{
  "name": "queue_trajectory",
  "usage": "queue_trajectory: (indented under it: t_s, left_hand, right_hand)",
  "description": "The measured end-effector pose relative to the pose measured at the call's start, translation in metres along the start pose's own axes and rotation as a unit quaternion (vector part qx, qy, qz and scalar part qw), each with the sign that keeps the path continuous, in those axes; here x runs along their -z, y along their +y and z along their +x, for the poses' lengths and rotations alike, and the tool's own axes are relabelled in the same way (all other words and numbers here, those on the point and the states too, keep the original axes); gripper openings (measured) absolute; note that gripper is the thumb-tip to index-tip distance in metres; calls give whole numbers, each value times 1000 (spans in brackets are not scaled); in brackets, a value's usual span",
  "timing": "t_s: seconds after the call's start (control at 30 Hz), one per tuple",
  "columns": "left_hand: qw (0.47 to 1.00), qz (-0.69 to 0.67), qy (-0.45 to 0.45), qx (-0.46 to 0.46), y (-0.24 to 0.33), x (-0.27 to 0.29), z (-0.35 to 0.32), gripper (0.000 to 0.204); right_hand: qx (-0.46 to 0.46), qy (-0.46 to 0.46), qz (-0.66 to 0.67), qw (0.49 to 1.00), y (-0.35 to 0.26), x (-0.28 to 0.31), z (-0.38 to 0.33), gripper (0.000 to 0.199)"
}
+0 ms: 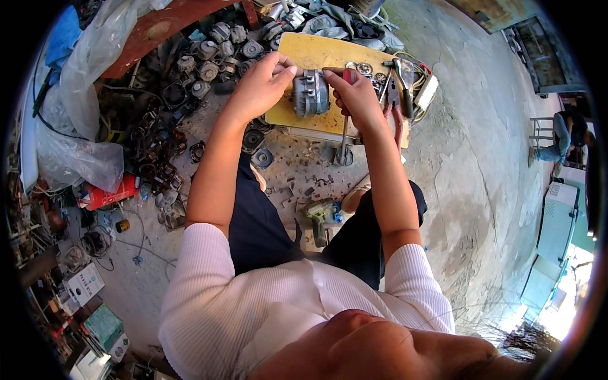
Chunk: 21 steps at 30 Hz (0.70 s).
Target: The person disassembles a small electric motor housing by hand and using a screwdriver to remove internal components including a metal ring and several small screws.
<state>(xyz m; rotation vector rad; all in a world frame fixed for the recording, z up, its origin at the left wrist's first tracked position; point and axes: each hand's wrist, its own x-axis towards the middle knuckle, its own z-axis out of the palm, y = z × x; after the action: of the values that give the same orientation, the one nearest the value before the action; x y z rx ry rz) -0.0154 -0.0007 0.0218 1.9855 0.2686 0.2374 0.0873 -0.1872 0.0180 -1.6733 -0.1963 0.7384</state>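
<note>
A round grey metal motor (311, 94) stands on a yellow board (288, 47) in front of me. My left hand (263, 87) is at its upper left side, thumb and forefinger drawn together by the casing; anything between them is too small to make out. On the other side, my right hand (359, 100) has its fingertips at the motor's upper right edge. A screwdriver is tucked in that hand, its red handle (348, 76) showing above the fingers and its metal shaft (344, 134) pointing down toward me. Pliers (394, 95) lie just right of this hand.
Small round metal parts (364, 68) and a black-handled tool (406, 95) lie on the board's right side. Many motors (209, 71) are heaped to the left. A green power drill (318, 218) stands between my legs. Far right, a person (560, 136) sits.
</note>
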Motion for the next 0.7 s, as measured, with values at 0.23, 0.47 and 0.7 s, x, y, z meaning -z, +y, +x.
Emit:
queue_trajectory:
  t_s: [0.23,0.47,0.7]
  left_hand:
    - [1000,18,6,12,-3,-3,5,27]
    - [996,84,7,22,1,-2,5,24]
    - [984,152,73,-60,16,-13,10,21]
  right_hand:
    - [14,16,7,1000,7,-3,13,26]
    - [22,74,41,996,7,29,15,26]
    - [26,100,-154,983,0,83,2,28]
